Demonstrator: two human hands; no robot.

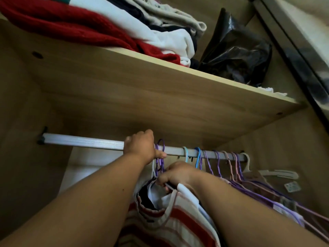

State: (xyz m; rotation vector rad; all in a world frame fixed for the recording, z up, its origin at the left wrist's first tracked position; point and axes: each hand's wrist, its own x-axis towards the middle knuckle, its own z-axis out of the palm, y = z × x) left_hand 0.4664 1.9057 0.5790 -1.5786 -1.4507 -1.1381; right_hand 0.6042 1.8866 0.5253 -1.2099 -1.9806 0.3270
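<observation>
Left hand (142,147) is curled round the clothes rail (83,141) near its middle, thumb against the purple hanger hooks (161,145). Right hand (175,174) sits just below the rail, fingers pinching the hanger wire at the collar of the red-striped garment (178,220), which hangs beneath the hooks.

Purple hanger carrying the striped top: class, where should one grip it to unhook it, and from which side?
Grip the purple hanger at its neck, just under the hook, coming from below and the front, as the right hand does. The striped top hides its shoulders, other hangers crowd the right, and the hook must likely rise over the rail.
</observation>
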